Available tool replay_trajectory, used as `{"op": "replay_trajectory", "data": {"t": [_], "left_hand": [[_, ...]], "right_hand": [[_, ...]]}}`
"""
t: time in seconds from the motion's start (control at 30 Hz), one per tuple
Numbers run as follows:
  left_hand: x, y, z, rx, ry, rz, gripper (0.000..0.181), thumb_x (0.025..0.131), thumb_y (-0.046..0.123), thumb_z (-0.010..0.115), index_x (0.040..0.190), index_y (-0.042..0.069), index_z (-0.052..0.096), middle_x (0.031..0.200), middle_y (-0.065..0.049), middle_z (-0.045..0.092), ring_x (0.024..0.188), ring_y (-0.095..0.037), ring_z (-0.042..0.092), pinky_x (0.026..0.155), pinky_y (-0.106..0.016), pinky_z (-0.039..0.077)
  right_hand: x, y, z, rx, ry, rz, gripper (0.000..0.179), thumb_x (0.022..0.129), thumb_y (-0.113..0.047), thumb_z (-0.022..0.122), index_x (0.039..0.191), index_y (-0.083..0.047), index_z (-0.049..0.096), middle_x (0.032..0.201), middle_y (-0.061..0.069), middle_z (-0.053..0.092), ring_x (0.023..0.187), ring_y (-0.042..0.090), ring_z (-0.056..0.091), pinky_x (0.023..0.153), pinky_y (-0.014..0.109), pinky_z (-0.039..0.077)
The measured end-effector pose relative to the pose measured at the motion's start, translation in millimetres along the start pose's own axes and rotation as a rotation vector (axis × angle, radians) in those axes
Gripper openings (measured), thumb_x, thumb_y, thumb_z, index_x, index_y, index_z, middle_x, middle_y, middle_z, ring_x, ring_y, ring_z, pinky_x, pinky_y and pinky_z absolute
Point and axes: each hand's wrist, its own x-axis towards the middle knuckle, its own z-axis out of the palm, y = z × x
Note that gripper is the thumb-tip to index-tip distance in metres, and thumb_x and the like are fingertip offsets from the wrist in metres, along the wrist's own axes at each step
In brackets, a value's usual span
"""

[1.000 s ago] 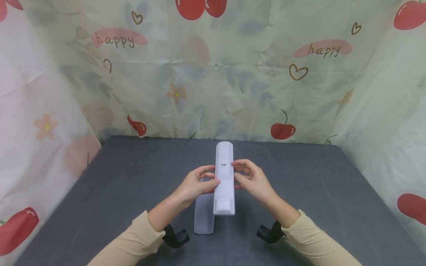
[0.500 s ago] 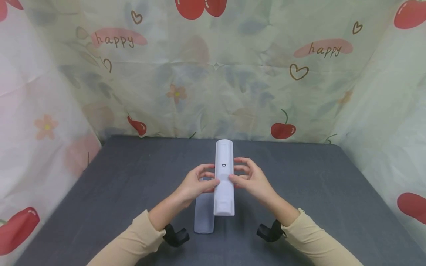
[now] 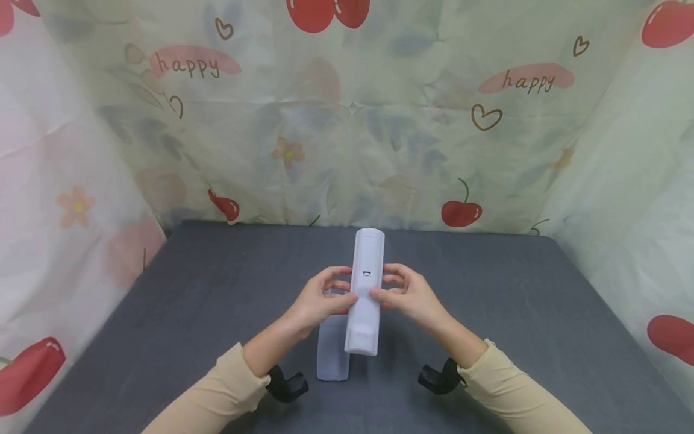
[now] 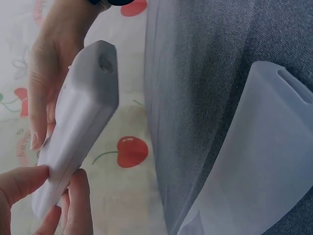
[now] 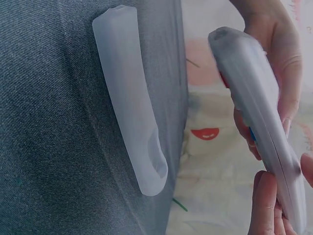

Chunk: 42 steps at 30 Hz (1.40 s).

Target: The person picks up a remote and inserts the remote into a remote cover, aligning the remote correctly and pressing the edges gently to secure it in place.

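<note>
A white remote control (image 3: 364, 316) is held above the table with its back turned up. Coloured buttons show on its underside in the right wrist view. My left hand (image 3: 318, 296) grips its left edge, thumb on the back and fingers beneath. On the other edge, my right hand (image 3: 413, 296) holds it with the thumb (image 3: 382, 294) against the back. A small notch marks the battery cover at the middle. Below and left lies a translucent remote sleeve (image 3: 333, 355), partly hidden by the remote; its cut-out end shows in the right wrist view.
The dark cloth-covered table (image 3: 504, 301) spreads out on both sides of the hands. Fabric curtains (image 3: 352, 169) with cherry prints stand behind and at the sides. Black wrist mounts (image 3: 287, 386) hang under both forearms.
The remote has tilted slightly, its top shifting right and its lower end left. My right thumb has moved from the edge onto the remote's back. The sleeve has stayed put.
</note>
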Motion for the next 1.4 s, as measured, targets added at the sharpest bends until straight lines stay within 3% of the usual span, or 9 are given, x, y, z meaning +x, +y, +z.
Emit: {"op": "replay_trajectory", "data": {"t": [0.5,0.73,0.93,1.1,1.4], "left_hand": [[4.8,-8.4,-7.7,0.065,-0.027,0.012,0.048,0.088,0.014,0.064,0.131,0.002,0.047,0.114,-0.021,0.057,0.090,-0.017,0.064,0.082,-0.035,0.055],[10.6,-19.2,-19.9,0.108,0.015,-0.001,0.038,0.089,0.013,0.061,0.122,-0.005,0.054,0.110,-0.022,0.061,0.089,-0.019,0.066,0.080,-0.036,0.056],[17.0,-36.2,-35.1,0.146,0.092,-0.073,0.035,0.088,0.010,0.062,0.118,-0.008,0.056,0.106,-0.022,0.064,0.088,-0.022,0.067,0.079,-0.035,0.056],[21.5,-50.0,-42.1,0.211,0.148,-0.138,0.033,0.086,0.007,0.064,0.114,-0.008,0.058,0.099,-0.021,0.067,0.077,-0.016,0.066,0.073,-0.032,0.056],[20.2,-60.6,-39.8,0.331,0.142,-0.222,0.036,0.080,0.008,0.071,0.111,-0.005,0.058,0.088,-0.015,0.069,0.068,-0.013,0.064,0.066,-0.030,0.056]], "right_hand": [[4.4,7,3,-0.001,-0.017,0.013,0.054,0.084,-0.014,0.069,0.128,0.002,0.042,0.119,0.026,0.059,0.087,0.020,0.068,0.081,0.045,0.054],[9.5,12,2,-0.023,0.036,0.035,0.056,0.083,-0.012,0.070,0.129,0.002,0.041,0.119,0.026,0.060,0.090,0.020,0.066,0.078,0.040,0.056],[12.8,15,-1,-0.061,0.087,0.059,0.056,0.082,-0.013,0.071,0.128,0.001,0.042,0.119,0.024,0.060,0.093,0.021,0.064,0.077,0.036,0.056],[16.0,18,-3,-0.066,0.100,0.071,0.055,0.083,-0.012,0.070,0.128,0.001,0.043,0.119,0.025,0.060,0.092,0.020,0.064,0.079,0.038,0.056],[24.7,24,-5,-0.050,0.113,0.083,0.053,0.083,-0.008,0.068,0.127,0.004,0.042,0.118,0.027,0.060,0.088,0.018,0.065,0.077,0.038,0.056]]}}
